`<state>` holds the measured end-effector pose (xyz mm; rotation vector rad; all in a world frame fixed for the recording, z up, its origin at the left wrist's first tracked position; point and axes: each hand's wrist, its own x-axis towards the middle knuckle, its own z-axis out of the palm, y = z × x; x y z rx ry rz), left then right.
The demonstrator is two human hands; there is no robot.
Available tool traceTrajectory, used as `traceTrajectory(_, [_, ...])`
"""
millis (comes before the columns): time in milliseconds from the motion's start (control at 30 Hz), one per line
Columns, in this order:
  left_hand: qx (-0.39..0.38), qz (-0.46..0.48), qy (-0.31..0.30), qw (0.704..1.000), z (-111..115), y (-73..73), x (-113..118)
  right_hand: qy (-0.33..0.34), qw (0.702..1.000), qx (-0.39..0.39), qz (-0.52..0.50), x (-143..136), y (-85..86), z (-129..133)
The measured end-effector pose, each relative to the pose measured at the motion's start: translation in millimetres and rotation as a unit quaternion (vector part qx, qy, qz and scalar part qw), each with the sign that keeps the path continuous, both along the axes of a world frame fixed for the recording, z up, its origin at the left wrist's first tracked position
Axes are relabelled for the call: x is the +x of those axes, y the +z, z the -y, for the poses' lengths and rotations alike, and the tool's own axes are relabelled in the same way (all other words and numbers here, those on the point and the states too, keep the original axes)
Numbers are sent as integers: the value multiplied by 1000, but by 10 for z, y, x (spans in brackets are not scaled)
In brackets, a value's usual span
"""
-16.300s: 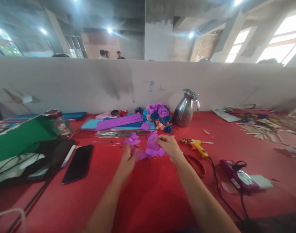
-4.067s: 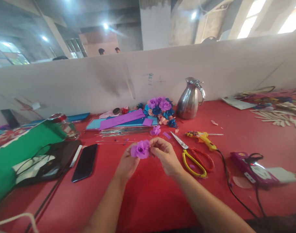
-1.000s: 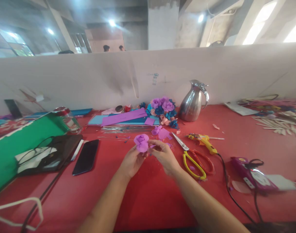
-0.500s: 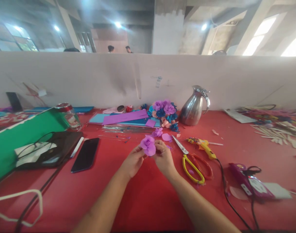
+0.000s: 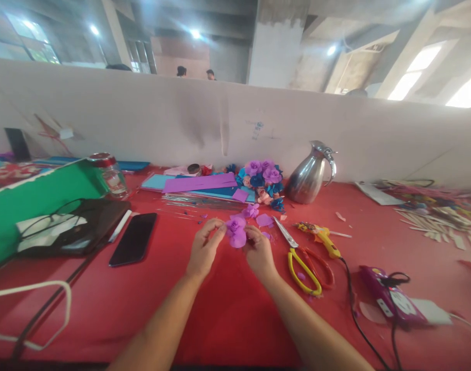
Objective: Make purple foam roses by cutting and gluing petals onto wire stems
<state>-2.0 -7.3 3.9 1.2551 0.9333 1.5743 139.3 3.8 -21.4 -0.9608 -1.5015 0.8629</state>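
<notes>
Between my two hands is a purple paper flower (image 5: 236, 231), held up over the red table with its layered petals facing me. My left hand (image 5: 205, 246) pinches its left edge between thumb and fingers. On the other side, my right hand (image 5: 258, 252) grips the lower right petals with bent fingers. Just behind lies another purple flower (image 5: 251, 210), and loose purple petals (image 5: 264, 220) are close to it. Scissors (image 5: 303, 260) with one yellow and one red handle rest to the right of my right hand. The stem, if any, is hidden.
A yellow glue gun (image 5: 326, 241) with a black cord lies right of the scissors. A steel jug (image 5: 308, 175) stands by a bunch of paper flowers (image 5: 262, 178). Purple paper strips (image 5: 200, 182) lie at the back, a phone (image 5: 134, 239) and glass jar (image 5: 114, 178) at left.
My left hand has shifted up and outward along the flower's left side. The flower has tilted, so a lower petal hangs more distinctly. The camera view has rolled slightly.
</notes>
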Motion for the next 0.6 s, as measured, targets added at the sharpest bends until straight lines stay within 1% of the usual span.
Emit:
traceTrajectory(133, [-35, 43, -6, 998, -41, -76, 36, 19, 999, -26, -21, 2, -1, 2])
traceTrajectory(233, [-61, 83, -18, 994, -66, -151, 67, 16, 999, -21, -38, 0, -12, -5])
traceTrajectory(367, [-84, 103, -15, 991, -84, -214, 80, 3, 999, -9, -48, -8, -39, -23])
traceTrajectory(467, [-82, 106, -4, 991, -75, -199, 69, -4, 999, -2, -47, -11, -54, -32])
traceTrajectory(600, [-35, 60, 16, 997, -28, -107, 45, -5, 1000, 7, -30, -15, -57, -29])
